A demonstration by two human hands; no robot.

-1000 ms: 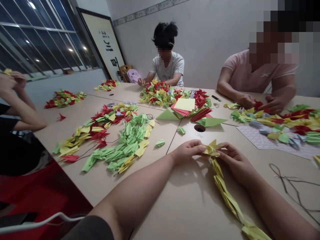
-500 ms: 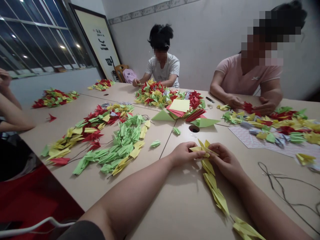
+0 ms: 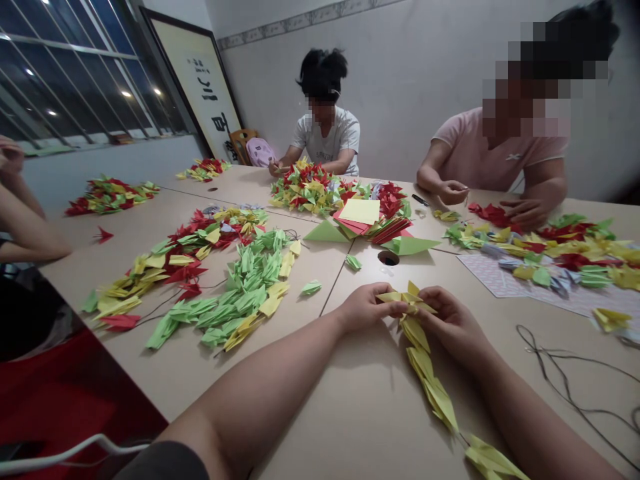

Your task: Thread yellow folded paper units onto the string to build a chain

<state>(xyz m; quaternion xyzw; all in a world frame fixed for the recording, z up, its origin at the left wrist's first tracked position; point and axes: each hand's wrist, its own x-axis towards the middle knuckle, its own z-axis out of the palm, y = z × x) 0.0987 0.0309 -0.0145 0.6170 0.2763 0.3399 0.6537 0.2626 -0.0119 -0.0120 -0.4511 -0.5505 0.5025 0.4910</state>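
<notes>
Left hand [image 3: 371,308] and right hand [image 3: 453,323] are pinching a yellow folded paper [image 3: 409,299] this side of the round hole [image 3: 388,258] — probably light, crushable, best held by its creases

A strand [image 3: 430,383] is held between the left hand [image 3: 367,307] and right hand [image 3: 454,323] and trailed across the table [image 3: 345,400] toward the near right. Left of it, garlands [image 3: 250,273] are spread; right of it, cord [image 3: 537,349] is strewn, with a mat [image 3: 487,277] placed beyond. Behind the hands a hole [image 3: 389,258] is cut; behind that, sheets [image 3: 359,211] are stacked before a heap [image 3: 304,190]. Right of these, a pen [image 3: 420,199] is laid.
</notes>
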